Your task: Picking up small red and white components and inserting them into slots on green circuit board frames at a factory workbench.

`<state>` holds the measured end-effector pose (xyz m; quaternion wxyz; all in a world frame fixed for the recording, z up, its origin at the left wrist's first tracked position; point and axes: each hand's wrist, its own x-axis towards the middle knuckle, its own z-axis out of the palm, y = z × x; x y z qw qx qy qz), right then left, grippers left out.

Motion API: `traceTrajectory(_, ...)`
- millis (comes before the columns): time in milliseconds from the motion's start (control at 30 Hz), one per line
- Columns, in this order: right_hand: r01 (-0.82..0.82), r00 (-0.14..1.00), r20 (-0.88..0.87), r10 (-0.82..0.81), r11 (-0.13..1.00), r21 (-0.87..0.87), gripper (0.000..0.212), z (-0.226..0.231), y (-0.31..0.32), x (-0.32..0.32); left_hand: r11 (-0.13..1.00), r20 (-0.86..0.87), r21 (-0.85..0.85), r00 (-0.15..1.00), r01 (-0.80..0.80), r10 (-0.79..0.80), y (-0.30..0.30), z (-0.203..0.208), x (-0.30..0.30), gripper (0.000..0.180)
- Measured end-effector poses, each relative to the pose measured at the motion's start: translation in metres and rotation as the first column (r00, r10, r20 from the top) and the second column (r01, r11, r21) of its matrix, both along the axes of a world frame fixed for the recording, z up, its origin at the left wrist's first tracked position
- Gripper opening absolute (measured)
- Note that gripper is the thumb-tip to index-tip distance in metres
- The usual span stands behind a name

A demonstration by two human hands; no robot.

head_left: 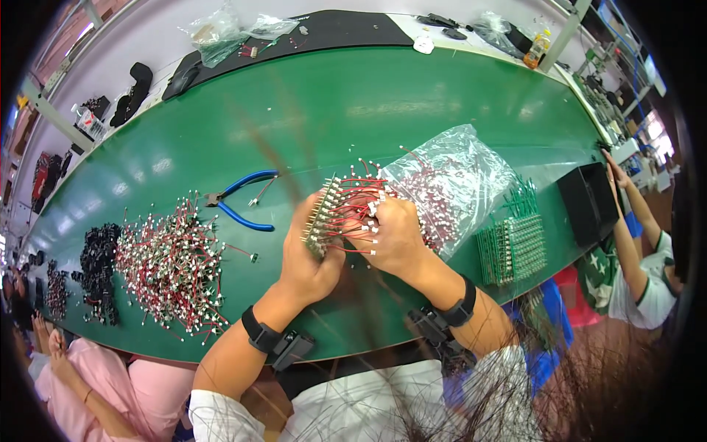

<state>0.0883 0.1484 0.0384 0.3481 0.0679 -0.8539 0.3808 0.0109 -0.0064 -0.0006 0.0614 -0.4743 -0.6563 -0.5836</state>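
My left hand (303, 274) is wrapped round a green circuit-board panel (322, 217) with rows of small pale connectors, tilted up on its edge. Close against it, my right hand (401, 239) is closed on a bunch of red wires (359, 199) with white plugs. Wires fan out between the board and my right fingers; which are joined to the board I cannot tell. Right behind that hand lies a clear plastic bag (460, 173) full of similar wired plugs. Blue-handled cutters (247, 214) rest with spread handles to the left of my left hand.
A big heap of wired plugs (173, 265) covers the left of the green table (346, 88), beside a pile of black parts (99, 272). Stacked board panels (512, 250) and a black bin (587, 202) stand at right. Co-workers sit at both sides.
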Motion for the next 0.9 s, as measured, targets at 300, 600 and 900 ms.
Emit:
traceTrajectory(300, -0.017, 1.000, 0.008, 0.017, 1.000, -0.006, 0.025, -0.0070, 0.0031, -0.0015, 1.000, 0.074, -0.025, 0.997, 0.015, -0.013, 0.0013, 0.0031, 0.0027, 0.066)
traceTrajectory(600, 0.049, 0.999, 0.015, -0.049, 0.998, 0.051, 0.022, -0.0002, -0.0030, 0.0025, 0.999, 0.109, 0.004, 0.993, 0.041, -0.041, 0.0011, -0.0016, 0.0029, 0.065)
traceTrajectory(900, 0.059, 0.998, -0.019, -0.058, 0.995, 0.079, 0.021, 0.0007, -0.0013, 0.0011, 0.996, -0.027, -0.077, 0.999, 0.034, -0.036, -0.0027, -0.0025, -0.0021, 0.062)
